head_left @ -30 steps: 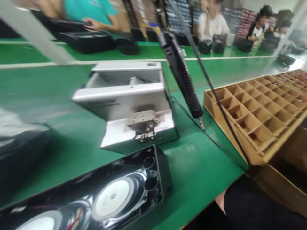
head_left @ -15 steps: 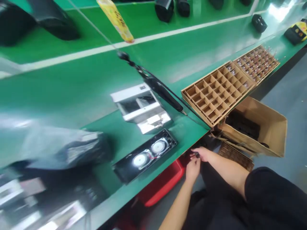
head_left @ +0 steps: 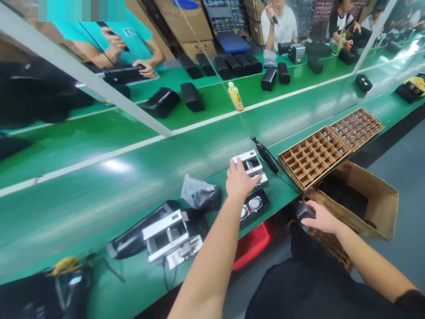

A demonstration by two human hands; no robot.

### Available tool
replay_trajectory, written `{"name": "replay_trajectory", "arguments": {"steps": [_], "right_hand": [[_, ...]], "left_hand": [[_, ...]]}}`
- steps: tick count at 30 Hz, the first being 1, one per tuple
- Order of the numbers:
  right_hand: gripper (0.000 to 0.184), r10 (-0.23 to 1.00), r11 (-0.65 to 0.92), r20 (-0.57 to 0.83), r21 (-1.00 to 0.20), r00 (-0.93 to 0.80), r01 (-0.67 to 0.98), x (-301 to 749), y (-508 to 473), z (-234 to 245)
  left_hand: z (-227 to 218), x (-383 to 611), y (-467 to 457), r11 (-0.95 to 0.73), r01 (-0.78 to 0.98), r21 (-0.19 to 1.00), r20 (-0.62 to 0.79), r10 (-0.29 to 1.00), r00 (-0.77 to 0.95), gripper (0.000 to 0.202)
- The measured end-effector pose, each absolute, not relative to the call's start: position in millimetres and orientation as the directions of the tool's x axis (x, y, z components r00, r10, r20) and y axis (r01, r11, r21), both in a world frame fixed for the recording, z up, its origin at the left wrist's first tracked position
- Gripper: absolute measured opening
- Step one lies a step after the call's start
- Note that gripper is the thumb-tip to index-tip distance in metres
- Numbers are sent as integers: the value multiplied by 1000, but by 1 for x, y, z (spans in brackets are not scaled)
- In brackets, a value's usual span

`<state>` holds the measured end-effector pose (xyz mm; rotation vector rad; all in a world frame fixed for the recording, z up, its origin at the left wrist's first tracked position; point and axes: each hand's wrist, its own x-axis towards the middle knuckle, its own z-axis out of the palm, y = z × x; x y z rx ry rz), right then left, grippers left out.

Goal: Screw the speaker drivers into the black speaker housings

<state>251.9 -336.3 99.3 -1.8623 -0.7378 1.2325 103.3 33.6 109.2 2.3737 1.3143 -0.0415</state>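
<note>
Bench: we see green, crossed by a white stripe.
Fixture: silver-white.
Speaker panel: black, with two pale round cones.
Divided tray: brown card, in a grid pattern.
Bin: red.
Bottle: yellow.
Small part in our right hand: we read it as black.

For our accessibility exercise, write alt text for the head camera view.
A person's left hand lies on a white metal fixture on a green workbench, beside a black speaker panel; the right hand grips a small dark object near a cardboard box.
</note>
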Motion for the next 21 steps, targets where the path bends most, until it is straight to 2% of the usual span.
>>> {"name": "replay_trajectory", "arguments": {"steps": [3, 7, 11, 16, 21], "right_hand": [[48, 749, -636, -485, -719, 452, 281, 245, -252, 71], [57, 666, -745, -533, -512, 522, 427, 242, -171, 37], [58, 644, -757, -584, -392, 494, 523, 236, -153, 22], [53, 647, -723, -615, -306, 450, 620, 231, -171, 12], [49, 622, -735, -622, -255, 476, 628, 230, -179, 0]], "left_hand": [[118, 148, 85, -626, 734, 265, -319, 661, 679, 145], [116, 163, 124, -747, 642, 172, -428, 530, 732, 139], [98, 142, 146, -791, 595, 143, -466, 476, 746, 125], [67, 127, 142, -767, 590, 253, -435, 455, 777, 129], [31, 112, 141, -662, 604, 444, -280, 538, 795, 120]]}}
